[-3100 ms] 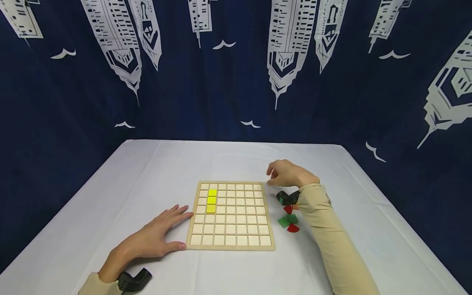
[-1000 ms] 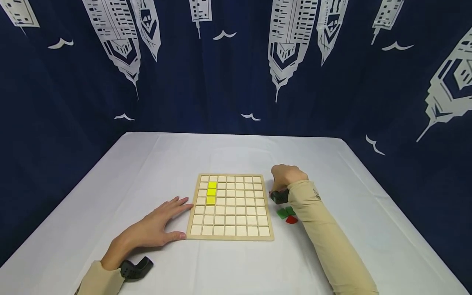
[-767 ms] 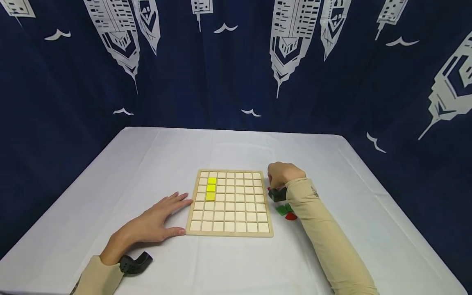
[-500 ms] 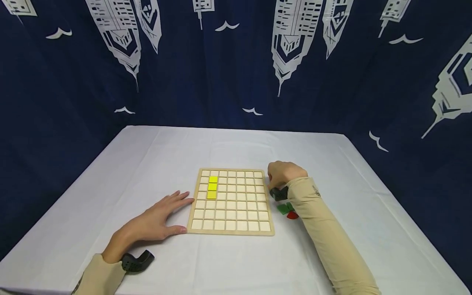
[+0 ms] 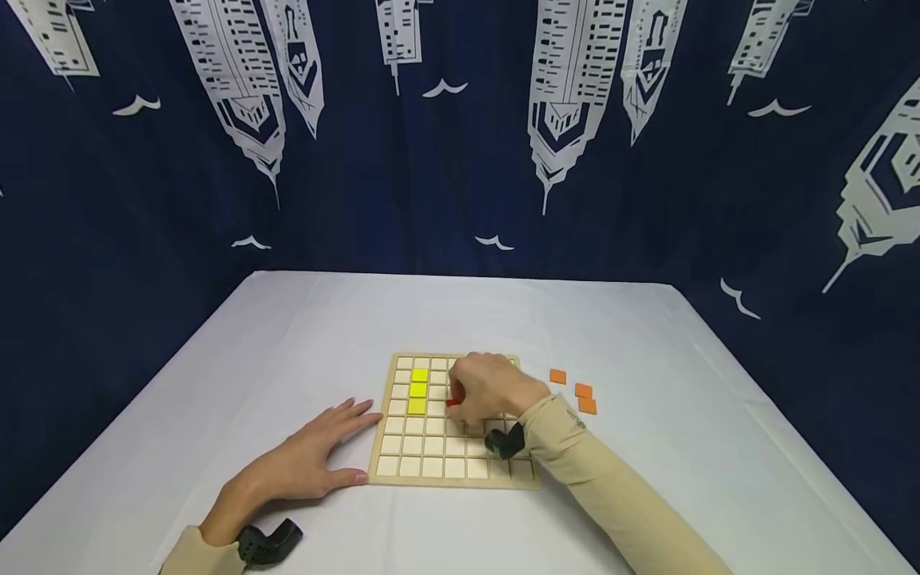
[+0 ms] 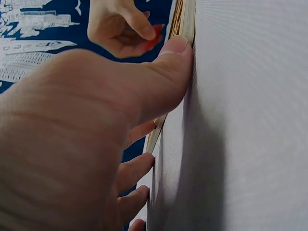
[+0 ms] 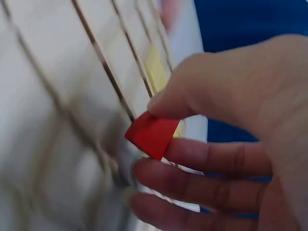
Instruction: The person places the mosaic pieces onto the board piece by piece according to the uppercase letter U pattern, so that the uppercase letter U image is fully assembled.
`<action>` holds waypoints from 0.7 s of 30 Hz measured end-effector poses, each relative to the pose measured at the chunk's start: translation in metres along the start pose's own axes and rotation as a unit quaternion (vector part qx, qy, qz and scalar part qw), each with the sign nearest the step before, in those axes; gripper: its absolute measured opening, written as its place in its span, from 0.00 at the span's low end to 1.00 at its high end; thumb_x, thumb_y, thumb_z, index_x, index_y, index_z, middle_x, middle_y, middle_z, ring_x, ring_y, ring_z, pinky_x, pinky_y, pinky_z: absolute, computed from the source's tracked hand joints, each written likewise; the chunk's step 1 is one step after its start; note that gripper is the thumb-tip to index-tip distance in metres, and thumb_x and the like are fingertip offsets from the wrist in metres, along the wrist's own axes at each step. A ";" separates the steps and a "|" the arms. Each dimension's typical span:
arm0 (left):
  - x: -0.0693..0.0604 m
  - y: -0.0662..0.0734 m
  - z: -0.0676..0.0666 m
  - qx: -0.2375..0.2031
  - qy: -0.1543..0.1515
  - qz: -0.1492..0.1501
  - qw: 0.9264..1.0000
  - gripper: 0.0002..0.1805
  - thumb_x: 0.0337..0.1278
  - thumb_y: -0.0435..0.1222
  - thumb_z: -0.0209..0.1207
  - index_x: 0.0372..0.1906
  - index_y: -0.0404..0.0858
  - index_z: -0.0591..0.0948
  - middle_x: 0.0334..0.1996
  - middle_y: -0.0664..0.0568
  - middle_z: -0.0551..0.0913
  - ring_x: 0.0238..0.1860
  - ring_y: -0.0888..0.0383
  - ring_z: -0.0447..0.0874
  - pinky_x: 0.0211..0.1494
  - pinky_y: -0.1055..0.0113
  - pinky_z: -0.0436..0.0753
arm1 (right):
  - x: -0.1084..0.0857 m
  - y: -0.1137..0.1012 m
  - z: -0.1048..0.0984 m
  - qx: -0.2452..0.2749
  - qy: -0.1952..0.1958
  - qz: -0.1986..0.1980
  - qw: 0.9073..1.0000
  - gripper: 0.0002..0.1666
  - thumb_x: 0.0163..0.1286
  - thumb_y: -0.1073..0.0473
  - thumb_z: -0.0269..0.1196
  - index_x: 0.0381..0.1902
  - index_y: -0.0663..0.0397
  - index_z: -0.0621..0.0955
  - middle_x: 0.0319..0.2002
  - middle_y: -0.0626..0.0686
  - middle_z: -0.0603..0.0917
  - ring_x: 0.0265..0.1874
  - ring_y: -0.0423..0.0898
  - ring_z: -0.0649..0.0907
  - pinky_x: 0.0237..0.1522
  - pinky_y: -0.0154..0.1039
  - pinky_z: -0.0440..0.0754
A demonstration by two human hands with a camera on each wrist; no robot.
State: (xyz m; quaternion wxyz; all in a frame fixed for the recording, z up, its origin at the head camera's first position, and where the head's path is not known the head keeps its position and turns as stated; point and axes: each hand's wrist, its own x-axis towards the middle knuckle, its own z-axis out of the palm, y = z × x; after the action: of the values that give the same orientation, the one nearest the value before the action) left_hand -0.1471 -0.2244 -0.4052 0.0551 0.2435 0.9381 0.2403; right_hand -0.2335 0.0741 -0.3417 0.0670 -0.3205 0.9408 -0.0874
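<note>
A light wooden grid board (image 5: 374,461) lies on the table with yellow square tiles (image 5: 418,390) filling three cells in a row near its left side. Over the board's middle, my right hand (image 5: 492,389) pinches a red fan-shaped tile (image 7: 153,134) between thumb and index finger, the other fingers lightly bent. The tile looks held just above the cells, tilted. Spread along the board's left edge, my left hand (image 5: 309,454) touches it with thumb (image 6: 175,57) and a fingertip; its fingers are straight. My right hand and forearm hide part of the board's right half.
Three orange square tiles (image 5: 558,376) lie on the white tablecloth (image 5: 331,311) right of the board. A dark blue curtain (image 5: 431,176) with white building prints hangs behind and beside the table. Each wrist carries a black camera (image 5: 269,543).
My right hand has moved left from beside the board to above its middle, carrying the red tile. Orange tiles now show; the green tiles and the other red one no longer do. My left hand stays put.
</note>
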 end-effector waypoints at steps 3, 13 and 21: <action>-0.008 0.001 0.010 -0.022 -0.009 -0.012 1.000 0.44 0.55 0.61 0.67 0.75 0.51 0.68 0.79 0.46 0.62 0.81 0.35 0.51 0.77 0.29 0.55 | -0.002 -0.022 0.024 0.001 0.022 -0.021 1.000 0.11 0.58 0.52 0.71 0.21 0.42 0.80 0.19 0.39 0.78 0.20 0.37 0.75 0.23 0.32 0.73; -0.020 0.001 0.020 -0.040 -0.014 -0.015 0.999 0.44 0.55 0.63 0.65 0.75 0.53 0.69 0.79 0.46 0.63 0.80 0.35 0.53 0.74 0.26 0.57 | -0.008 -0.039 0.046 0.007 0.042 -0.043 0.998 0.09 0.59 0.52 0.72 0.24 0.45 0.83 0.17 0.37 0.75 0.19 0.34 0.72 0.23 0.29 0.70; -0.001 0.003 0.000 -0.014 0.003 0.008 1.000 0.44 0.57 0.62 0.65 0.75 0.50 0.69 0.78 0.44 0.63 0.80 0.34 0.53 0.76 0.29 0.57 | 0.003 -0.039 0.029 0.020 0.051 -0.047 0.997 0.07 0.61 0.54 0.72 0.26 0.47 0.84 0.18 0.39 0.76 0.18 0.35 0.73 0.20 0.29 0.71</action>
State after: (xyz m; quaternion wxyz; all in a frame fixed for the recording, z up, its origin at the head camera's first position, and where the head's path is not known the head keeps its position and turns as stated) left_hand -0.1450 -0.2232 -0.4037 0.0537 0.2496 0.9329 0.2542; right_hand -0.2075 0.0383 -0.3618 0.0210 -0.3579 0.9251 -0.1251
